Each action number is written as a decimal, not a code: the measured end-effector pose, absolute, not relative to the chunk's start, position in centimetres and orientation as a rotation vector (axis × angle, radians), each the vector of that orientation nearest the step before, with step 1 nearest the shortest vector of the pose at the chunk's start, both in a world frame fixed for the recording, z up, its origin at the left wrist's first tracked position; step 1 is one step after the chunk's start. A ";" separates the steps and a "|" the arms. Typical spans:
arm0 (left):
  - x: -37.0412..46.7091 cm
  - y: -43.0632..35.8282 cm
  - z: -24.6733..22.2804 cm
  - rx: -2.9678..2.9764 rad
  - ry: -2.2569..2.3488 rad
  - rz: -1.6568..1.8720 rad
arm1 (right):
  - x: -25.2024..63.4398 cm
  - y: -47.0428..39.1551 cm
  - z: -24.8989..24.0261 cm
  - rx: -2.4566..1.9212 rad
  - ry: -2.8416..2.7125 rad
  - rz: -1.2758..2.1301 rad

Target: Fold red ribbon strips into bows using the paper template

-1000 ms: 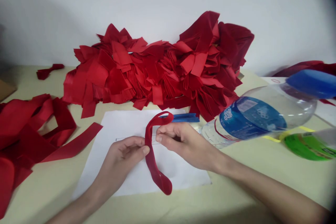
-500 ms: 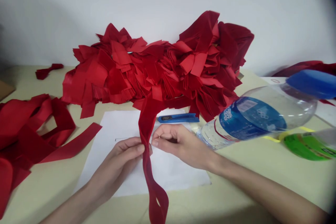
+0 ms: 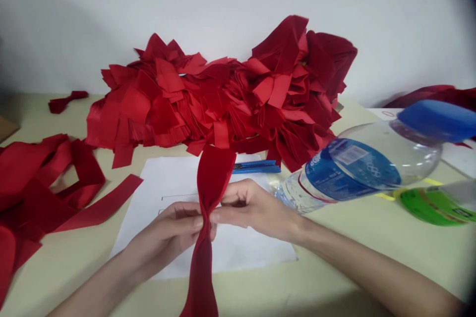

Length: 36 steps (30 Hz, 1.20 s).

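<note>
Between my hands stands a red velvet ribbon (image 3: 213, 173), gathered narrow at its middle and flaring wide above and below. My left hand (image 3: 173, 228) pinches it at the gathered waist from the left. From the other side, my right hand (image 3: 256, 208) has thumb and forefinger closed at that same spot, touching the ribbon. Whether those right fingers also hold something thin cannot be made out. Both hands are over a white paper sheet (image 3: 145, 223) with drawn lines. Just beyond the right hand lies a blue utility knife (image 3: 258, 166).
A large heap of cut red ribbon pieces (image 3: 219, 94) lies along the wall. Loose red ribbon (image 3: 85, 213) is piled at the left. On the right are a big plastic bottle (image 3: 357, 163) with a blue cap and a green-labelled bottle (image 3: 435, 205).
My right fingers have moved in against the ribbon's gathered waist. The ribbon's upper part now fans out wider, and its lower end has swung left.
</note>
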<state>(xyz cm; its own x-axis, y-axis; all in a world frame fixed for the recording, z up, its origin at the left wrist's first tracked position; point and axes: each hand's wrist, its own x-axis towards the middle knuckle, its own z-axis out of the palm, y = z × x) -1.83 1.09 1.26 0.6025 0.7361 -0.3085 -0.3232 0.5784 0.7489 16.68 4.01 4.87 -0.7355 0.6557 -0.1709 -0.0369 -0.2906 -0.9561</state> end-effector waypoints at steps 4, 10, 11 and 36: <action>-1.7 1.1 1.4 0.663 0.831 0.742 | 16.9 4.1 4.4 -0.954 -1.656 1.879; -1.5 1.2 2.5 0.772 1.059 0.842 | 17.0 3.9 3.8 -1.169 -1.871 1.571; -1.4 1.2 2.5 0.793 1.059 0.843 | 17.0 3.8 3.8 -1.178 -1.889 1.556; -1.7 1.2 0.9 0.534 0.831 0.755 | 17.1 3.8 4.7 -1.107 -1.869 1.571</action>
